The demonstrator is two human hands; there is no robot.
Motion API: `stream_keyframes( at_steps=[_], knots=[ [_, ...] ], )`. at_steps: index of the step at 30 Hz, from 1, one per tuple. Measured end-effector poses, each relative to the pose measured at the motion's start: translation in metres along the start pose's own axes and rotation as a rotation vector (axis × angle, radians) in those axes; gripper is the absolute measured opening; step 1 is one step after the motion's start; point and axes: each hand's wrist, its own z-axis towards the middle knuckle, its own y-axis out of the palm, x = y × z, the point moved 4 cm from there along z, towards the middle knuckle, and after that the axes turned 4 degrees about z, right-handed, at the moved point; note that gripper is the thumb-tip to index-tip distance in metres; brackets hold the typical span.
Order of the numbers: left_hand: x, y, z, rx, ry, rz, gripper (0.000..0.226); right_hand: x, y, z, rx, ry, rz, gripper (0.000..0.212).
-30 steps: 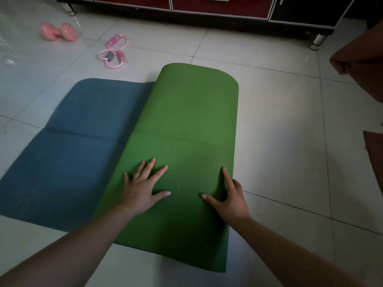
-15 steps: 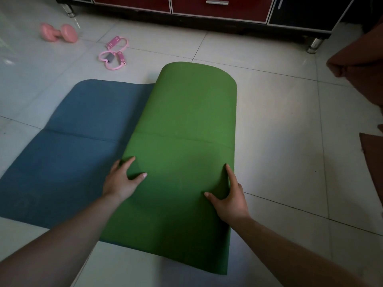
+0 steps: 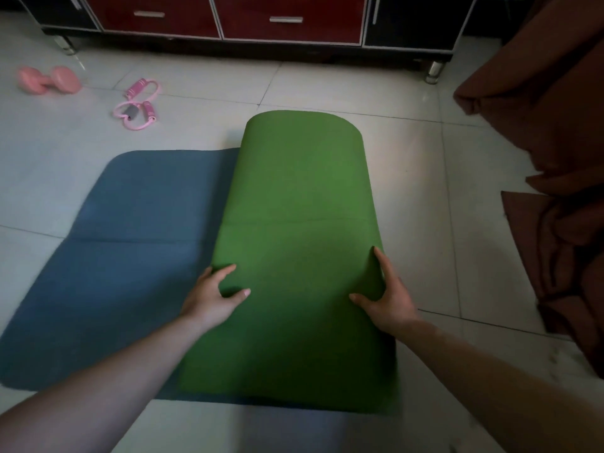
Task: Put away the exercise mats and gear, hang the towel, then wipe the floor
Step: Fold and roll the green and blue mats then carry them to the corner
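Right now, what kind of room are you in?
Likely a home living room used for exercise: a tiled floor, a low cabinet with red drawers, and a green mat, blue mat and dumbbell.

The room was dim and the light soft, with no hard shadows. The brightest patch was a pale sheen on the floor tiles (image 3: 408, 165) beyond and to the right of the right hand (image 3: 390, 304). A weaker glare lay far beyond the left hand (image 3: 212, 297), near the pink dumbbell (image 3: 49, 79). The green mat (image 3: 300, 197) was lit best beyond the fingertips and darkened behind the knuckles toward the wrists, where its near edge was smeared. A black shadow sat under the cabinet (image 3: 287, 21). The corners were dark, and the tile lines bowed at the sides.
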Motion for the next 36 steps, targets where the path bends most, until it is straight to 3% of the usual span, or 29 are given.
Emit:
stream_keyframes(
  at_steps=[8,12,15,20,24,29,32,36],
  knots=[
    [0.08,0.059,-0.02,-0.203,0.151,-0.086,0.055,0.024,-0.113,-0.023,0.102,-0.005,-0.064,0.102],
    [0.106,0.082,-0.031,-0.285,0.236,-0.071,0.056,0.052,-0.151,-0.04,0.16,0.144,0.002,0.115],
    [0.11,0.089,-0.033,-0.322,0.271,-0.003,0.059,0.07,-0.152,-0.048,0.207,0.251,0.03,0.106],
    [0.104,0.086,-0.028,-0.359,0.255,0.109,0.063,0.075,-0.138,-0.05,0.267,0.258,0.058,0.097],
    [0.103,0.084,-0.026,-0.303,0.24,0.0,0.066,0.077,-0.137,-0.048,0.258,0.255,0.06,0.097],
    [0.095,0.083,-0.017,-0.292,0.074,-0.249,0.081,0.08,-0.136,-0.049,0.234,0.307,0.028,0.099],
    [0.097,0.083,-0.016,-0.279,0.057,-0.248,0.078,0.077,-0.133,-0.049,0.244,0.273,-0.085,0.113],
    [0.097,0.081,-0.016,-0.274,0.065,-0.258,0.08,0.067,-0.124,-0.045,0.263,0.193,-0.262,0.11]
  ],
)
